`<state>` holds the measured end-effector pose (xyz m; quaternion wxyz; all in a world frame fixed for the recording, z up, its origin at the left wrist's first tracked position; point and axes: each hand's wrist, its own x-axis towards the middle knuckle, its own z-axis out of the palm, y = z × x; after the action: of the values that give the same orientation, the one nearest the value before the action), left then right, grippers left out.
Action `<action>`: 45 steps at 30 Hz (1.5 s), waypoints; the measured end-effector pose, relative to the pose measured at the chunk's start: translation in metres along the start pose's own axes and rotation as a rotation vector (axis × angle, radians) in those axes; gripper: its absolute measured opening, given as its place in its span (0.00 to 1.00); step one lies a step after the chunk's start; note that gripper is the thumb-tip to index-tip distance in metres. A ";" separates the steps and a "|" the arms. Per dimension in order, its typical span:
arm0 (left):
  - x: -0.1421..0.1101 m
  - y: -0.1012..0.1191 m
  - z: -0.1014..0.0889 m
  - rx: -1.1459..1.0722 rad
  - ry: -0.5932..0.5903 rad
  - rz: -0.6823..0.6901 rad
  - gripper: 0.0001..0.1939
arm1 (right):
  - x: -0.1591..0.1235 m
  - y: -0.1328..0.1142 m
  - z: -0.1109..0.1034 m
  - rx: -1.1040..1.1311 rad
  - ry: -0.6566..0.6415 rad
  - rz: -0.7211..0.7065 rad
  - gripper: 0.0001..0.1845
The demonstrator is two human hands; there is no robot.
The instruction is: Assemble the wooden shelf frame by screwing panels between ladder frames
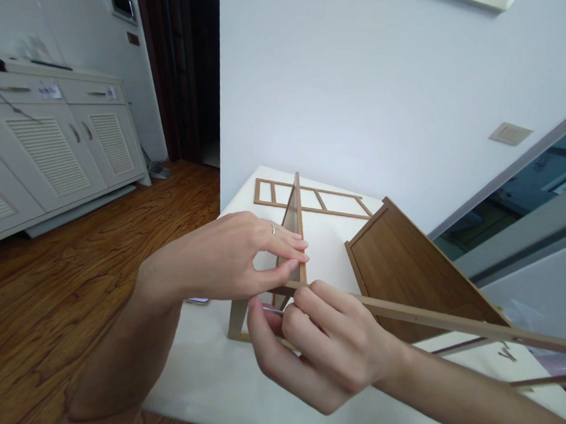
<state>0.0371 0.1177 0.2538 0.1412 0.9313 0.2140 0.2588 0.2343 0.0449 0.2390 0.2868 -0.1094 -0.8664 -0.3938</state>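
Note:
My left hand (232, 257) pinches the upright wooden panel (295, 206) by its top edge, near the corner where it meets a long wooden rail (430, 315). Just below that corner, my right hand (323, 342) is closed around a thin metal rod (273, 310), perhaps a hex key; its far end is hidden by the fingers. The rail runs from the corner out to the right, above my right forearm. Part of the frame's lower end (238, 321) shows under my left hand, standing on the white table (196, 379).
A ladder-like wooden frame (331, 212) lies at the back of the table. To the right, a large brown wooden panel (413, 271) leans at a slant. Several small screws (507, 352) lie near the right side. A white cabinet (61, 141) stands at the left.

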 end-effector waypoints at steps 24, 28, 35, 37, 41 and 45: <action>0.044 -0.044 0.030 -0.464 0.063 0.098 0.30 | -0.002 0.000 0.006 0.053 0.014 0.025 0.06; 0.060 -0.046 0.064 -0.458 0.300 0.139 0.34 | -0.004 -0.001 0.005 0.041 -0.015 0.031 0.06; 0.074 -0.051 0.105 -0.499 0.605 0.198 0.35 | -0.002 0.001 0.007 0.031 -0.018 0.045 0.08; 0.077 -0.053 0.110 -0.501 0.673 0.228 0.35 | -0.001 0.002 0.008 0.045 -0.011 0.047 0.08; 0.079 -0.058 0.118 -0.483 0.760 0.273 0.34 | -0.003 0.002 0.010 0.053 -0.021 0.040 0.11; 0.079 -0.059 0.121 -0.467 0.790 0.296 0.33 | -0.004 0.003 0.015 0.061 0.003 0.047 0.14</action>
<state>0.1442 0.1877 0.1652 0.2161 0.7255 0.0528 0.6512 0.2327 0.0579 0.2308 0.3004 -0.1203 -0.8748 -0.3606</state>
